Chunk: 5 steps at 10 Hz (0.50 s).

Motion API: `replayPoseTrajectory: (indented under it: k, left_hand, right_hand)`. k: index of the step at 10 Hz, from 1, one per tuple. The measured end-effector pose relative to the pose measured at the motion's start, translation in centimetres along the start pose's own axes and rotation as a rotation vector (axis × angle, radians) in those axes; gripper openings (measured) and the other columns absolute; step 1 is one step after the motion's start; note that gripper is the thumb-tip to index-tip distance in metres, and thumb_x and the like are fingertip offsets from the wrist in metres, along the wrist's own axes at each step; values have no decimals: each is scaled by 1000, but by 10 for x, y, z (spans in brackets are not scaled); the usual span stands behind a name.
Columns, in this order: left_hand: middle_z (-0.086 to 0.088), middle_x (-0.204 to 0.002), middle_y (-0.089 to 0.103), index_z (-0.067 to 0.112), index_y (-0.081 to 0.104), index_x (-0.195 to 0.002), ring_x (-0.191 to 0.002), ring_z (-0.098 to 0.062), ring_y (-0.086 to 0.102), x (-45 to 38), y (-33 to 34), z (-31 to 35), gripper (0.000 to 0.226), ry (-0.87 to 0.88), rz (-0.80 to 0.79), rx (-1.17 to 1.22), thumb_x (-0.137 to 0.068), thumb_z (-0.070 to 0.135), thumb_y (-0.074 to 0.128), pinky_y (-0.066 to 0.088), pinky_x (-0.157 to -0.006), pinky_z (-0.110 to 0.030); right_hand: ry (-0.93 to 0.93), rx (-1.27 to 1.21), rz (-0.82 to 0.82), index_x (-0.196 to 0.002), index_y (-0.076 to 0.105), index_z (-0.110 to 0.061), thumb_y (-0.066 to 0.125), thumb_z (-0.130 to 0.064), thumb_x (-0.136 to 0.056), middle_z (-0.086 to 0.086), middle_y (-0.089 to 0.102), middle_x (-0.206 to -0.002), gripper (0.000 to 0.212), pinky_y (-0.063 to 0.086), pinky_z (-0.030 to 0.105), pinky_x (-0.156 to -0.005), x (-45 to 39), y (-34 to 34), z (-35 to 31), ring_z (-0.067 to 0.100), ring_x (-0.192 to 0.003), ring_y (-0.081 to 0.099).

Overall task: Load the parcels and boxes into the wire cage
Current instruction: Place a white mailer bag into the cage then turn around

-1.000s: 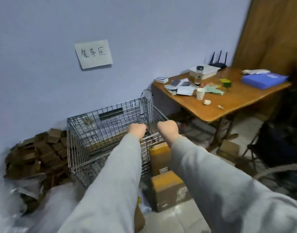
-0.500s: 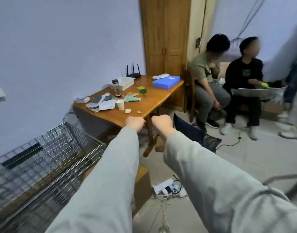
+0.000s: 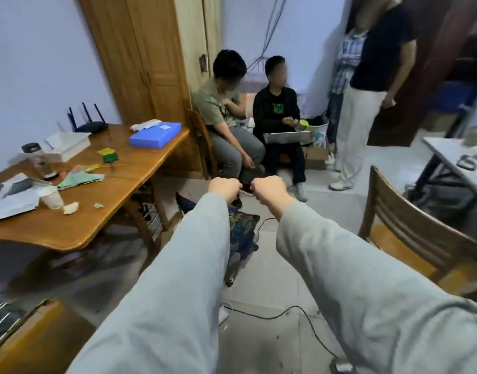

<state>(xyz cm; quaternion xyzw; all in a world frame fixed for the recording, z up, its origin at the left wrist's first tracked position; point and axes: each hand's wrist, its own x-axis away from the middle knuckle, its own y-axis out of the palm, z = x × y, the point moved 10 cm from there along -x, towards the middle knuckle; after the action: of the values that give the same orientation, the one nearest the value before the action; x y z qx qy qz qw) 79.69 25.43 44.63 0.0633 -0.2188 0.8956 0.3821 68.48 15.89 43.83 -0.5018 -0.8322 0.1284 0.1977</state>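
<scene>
Both my arms stretch straight out in grey sleeves. My left hand [image 3: 224, 188] and my right hand [image 3: 269, 190] are curled into fists side by side in mid-air, and neither holds anything. Only a corner of the wire cage [image 3: 0, 318] shows at the bottom left edge. Beside it stands a brown cardboard box [image 3: 40, 336] with yellow tape, well below and left of my hands.
A cluttered wooden table [image 3: 78, 220] stands at the left. Two people sit ahead by a wooden door, another stands at the right. A wooden chair [image 3: 410, 228] is at the right, a grey table [image 3: 453, 163] behind it. Cables [image 3: 299, 314] and a dark bag lie on the floor.
The view has swung right, away from the wire cage, which has slid from the centre to the bottom left corner. My fists have left the cage rim and stay raised.
</scene>
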Motion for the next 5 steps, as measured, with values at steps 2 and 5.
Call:
replayPoseTrajectory:
  k: [2, 5]
  left_hand:
    - [0, -65, 52, 13, 49, -64, -54, -11, 48, -33, 109, 37, 29, 23, -205, 2, -92, 7, 54, 41, -52, -20]
    - [-2, -70, 41, 9, 44, -71, -57, -10, 37, -42, 258, 89, 31, 29, -632, -82, -99, 1, 32, 21, -22, -8]
  right_hand:
    - [110, -59, 105, -80, 51, -16, 52, -16, -90, 7, 55, -85, 10, 44, 15, -56, -53, -86, 53, 20, -83, 52]
    - [274, -66, 418, -90, 54, -11, 54, -16, -90, 9, 56, -92, 5, 46, 31, -79, -83, -213, 121, 23, -84, 51]
